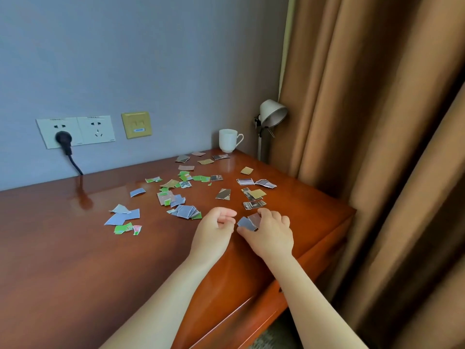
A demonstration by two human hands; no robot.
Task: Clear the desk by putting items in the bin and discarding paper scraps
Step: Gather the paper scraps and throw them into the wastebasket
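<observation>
Reddish glossy wooden desk [63, 248] pushed up against a blue-grey wall [151, 59], with a heavy brown curtain [364, 96] hanging off at 3 o'clock. On the wall out at 10 o'clock is a white double socket [75, 131] with a black plug [64, 138] in its left half, cable dropping behind the desk, and a yellowish wall plate [136, 124] just beside it. Far corner of the desk, around 1 o'clock, has a white mug [228, 140] standing upright, and a silver lamp [271, 113] behind it with its shade tilted down.

Paper scraps [185, 211] are all over the back half of the desk, basically a loose fan from 10 o'clock round to 1 o'clock of the hands. Blue and green bits sit toward 9 and 10, brownish and photo-looking ones toward 12 and 1. Most lie flat, a few overlap in little heaps.

Both bare forearms come in from 6 o'clock. The right hand [270, 233] is pinching a small stack of scraps [247, 222] between thumb and curled fingers, low over the desk near its right edge. The left hand [216, 229] hovers just beside it at its 9 o'clock, fingers loosely curled with nothing in them, fingertips close to the stack but not quite touching it as far as I can see.
</observation>
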